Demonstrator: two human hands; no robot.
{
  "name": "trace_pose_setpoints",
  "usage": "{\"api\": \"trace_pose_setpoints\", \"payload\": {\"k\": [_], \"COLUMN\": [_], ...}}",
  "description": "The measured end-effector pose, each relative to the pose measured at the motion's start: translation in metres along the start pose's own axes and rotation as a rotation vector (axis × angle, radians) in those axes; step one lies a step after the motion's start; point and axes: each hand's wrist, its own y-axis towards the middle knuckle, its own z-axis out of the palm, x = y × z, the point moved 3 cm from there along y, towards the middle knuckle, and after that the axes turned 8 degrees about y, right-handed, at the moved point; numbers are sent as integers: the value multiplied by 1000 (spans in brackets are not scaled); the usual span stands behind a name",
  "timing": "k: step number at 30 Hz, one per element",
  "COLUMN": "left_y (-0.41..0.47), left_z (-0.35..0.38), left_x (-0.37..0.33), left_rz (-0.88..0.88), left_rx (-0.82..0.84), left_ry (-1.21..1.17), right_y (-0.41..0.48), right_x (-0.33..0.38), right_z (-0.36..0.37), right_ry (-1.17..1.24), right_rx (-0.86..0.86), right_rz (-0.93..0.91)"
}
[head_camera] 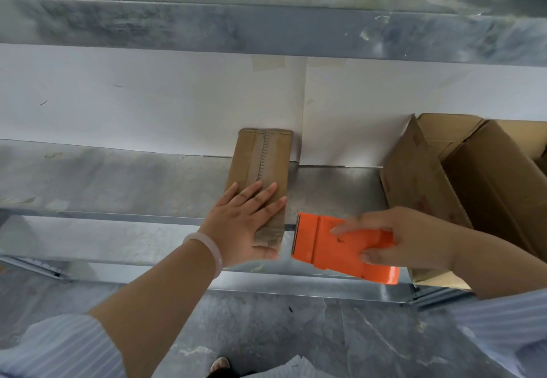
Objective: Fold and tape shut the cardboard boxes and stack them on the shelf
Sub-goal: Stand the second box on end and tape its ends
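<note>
My left hand (245,223) lies flat, fingers straight, on the near end of the small taped brown cardboard box (266,158) on the grey metal shelf (118,176), a box I judge light, stiff and best gripped by its long sides, while my right hand (396,235) clasps the orange plastic tape dispenser (325,247) just to its right.

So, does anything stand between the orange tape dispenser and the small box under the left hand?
Nothing visible does. Only a narrow gap over the shelf separates the tape dispenser, gripped by the right hand, from the near right edge of the small box. The left hand lies flat on the box's near top.
</note>
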Motion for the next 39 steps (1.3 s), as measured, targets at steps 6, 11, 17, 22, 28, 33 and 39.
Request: {"api": "trace_pose_setpoints", "payload": {"k": [6,11,17,22,28,33,39], "left_y": [-4,-12,-12,-11,-9,-8,-8], "left_z": [-3,0,-3,-3,-4,-3,-3], "left_x": [-5,0,0,1,3,5,6], "left_rz": [-55,-123,-170,-167,-162,-150,-137], "left_rx": [7,-8,1,-47,-22,-6,11], "left_ry": [-14,-31,-70,-62,-80,-80,-75], "right_y": [-1,10,16,15,10,-1,-6], "right_x": [0,9,7,6,11,12,23], "right_z": [-1,1,2,2,-2,-7,-14], "right_ry": [19,-53,-40,31,-9,-64,-103], "right_rx": [-11,-47,-63,-44,-18,11,26], "right_rz": [-11,-41,-27,19,22,62,114]}}
